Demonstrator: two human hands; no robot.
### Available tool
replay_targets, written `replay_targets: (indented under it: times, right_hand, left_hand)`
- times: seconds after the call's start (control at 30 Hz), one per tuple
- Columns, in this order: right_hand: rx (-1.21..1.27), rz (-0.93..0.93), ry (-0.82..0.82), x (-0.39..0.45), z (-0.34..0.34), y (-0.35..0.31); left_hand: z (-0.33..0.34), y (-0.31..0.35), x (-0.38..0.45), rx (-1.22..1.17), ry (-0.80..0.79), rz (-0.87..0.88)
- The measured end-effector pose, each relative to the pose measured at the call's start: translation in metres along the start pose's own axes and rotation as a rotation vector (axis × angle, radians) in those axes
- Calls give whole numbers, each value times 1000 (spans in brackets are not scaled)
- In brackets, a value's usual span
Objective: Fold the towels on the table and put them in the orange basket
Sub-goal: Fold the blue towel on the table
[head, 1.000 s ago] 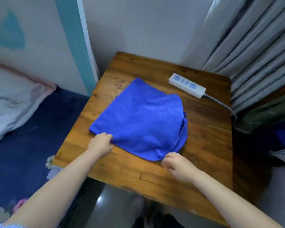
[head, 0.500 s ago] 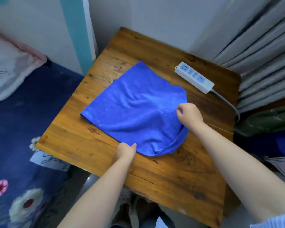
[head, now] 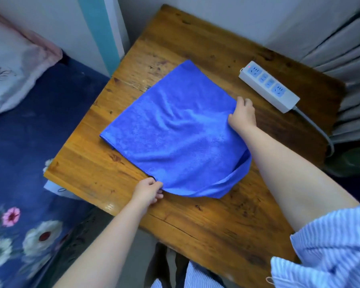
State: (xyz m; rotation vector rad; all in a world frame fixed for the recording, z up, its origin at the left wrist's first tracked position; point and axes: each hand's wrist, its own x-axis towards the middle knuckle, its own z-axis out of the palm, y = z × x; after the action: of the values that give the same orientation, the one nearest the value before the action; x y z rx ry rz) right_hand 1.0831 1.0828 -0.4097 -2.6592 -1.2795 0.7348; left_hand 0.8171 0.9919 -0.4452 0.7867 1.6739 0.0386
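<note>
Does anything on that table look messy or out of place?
Slightly. The blue towel lies askew to the table edges, and its lower layer sticks out unevenly at the near right corner. A power strip sits close by. Nothing looks spilled or damaged.

Towel (head: 175, 129) lying mid-table (head: 216, 221); power strip (head: 268, 88) sitting behind-right; my hands flanking its near-right edge.

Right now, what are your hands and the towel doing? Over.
Left hand pinching near corner, right hand gripping far edge of blue terry towel. Towel half-folded on wooden table. White plastic power strip close by.
</note>
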Motion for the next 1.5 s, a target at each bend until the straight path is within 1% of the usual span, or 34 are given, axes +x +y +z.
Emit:
replay_targets:
  times: [0.03,0.1,0.17,0.23,0.33,0.43,0.6,0.7,0.77,0.8,0.87,0.97,1.03,1.13,1.2,1.23,1.27,1.3,1.33,1.37,1.4,1.43,1.5]
  right_hand:
    - [-8,29,-18,2,-1,-2]
    - [-47,63,-71,4,-4,-7]
    - [-119,71,-124,2,-9,-12]
    - [-148,57,-130,-5,-14,-14]
    - [-92,15,-65,-19,-19,-16]
    - [-9,-31,-4,-36,-24,-15]
    - [81,-150,141,-64,-54,-13]
    - [134,-211,231,-91,-72,-18]
    - [160,-208,279,-108,-82,-22]
    - [174,-183,296,-121,-88,-25]
    - [181,-92,282,-142,-99,-30]
    - [225,64,238,-176,-108,-33]
    - [303,168,246,-207,-101,-34]
    - [261,290,193,-246,-80,-31]
    - [250,360,170,-269,-66,-31]
    - [247,382,164,-278,-61,-32]
    - [249,403,171,-289,-57,-34]
    - [263,410,182,-294,-56,-35]
    - [293,411,211,-298,-56,-34]
    - [328,409,247,-305,-54,-34]
    - [367,395,319,-318,-58,-34]
    - [407,384,355,-323,-57,-34]
    - [444,329,414,-330,-59,-33]
  left_hand:
    - [-6,-1,1,8,-25,-3]
    - [-19,-2,1,30,-26,15]
    - [-31,-2,-1,18,30,50]
    - [-40,1,-5,-45,101,76]
    - [-45,7,-14,-165,230,118]
    - [-46,18,-22,-180,347,167]
    - [-64,42,-31,-195,458,258]
    - [-84,62,-45,-296,438,279]
    - [-95,77,-59,-294,457,323]
    - [-103,82,-70,-265,478,366]
    - [-116,92,-86,-241,498,427]
    - [-133,98,-101,-216,449,467]
    - [-147,95,-112,-107,393,550]
    - [-155,81,-120,108,267,629]
    - [-161,72,-118,173,144,582]
    - [-164,70,-120,151,59,521]
    - [-168,67,-123,122,-30,455]
    - [-170,67,-126,100,-85,388]
    - [-173,65,-128,122,-111,367]
    - [-179,59,-130,164,-140,368]
    - [-185,55,-139,208,-181,408]
    - [-189,49,-140,263,-214,427]
    - [-192,42,-137,353,-223,453]
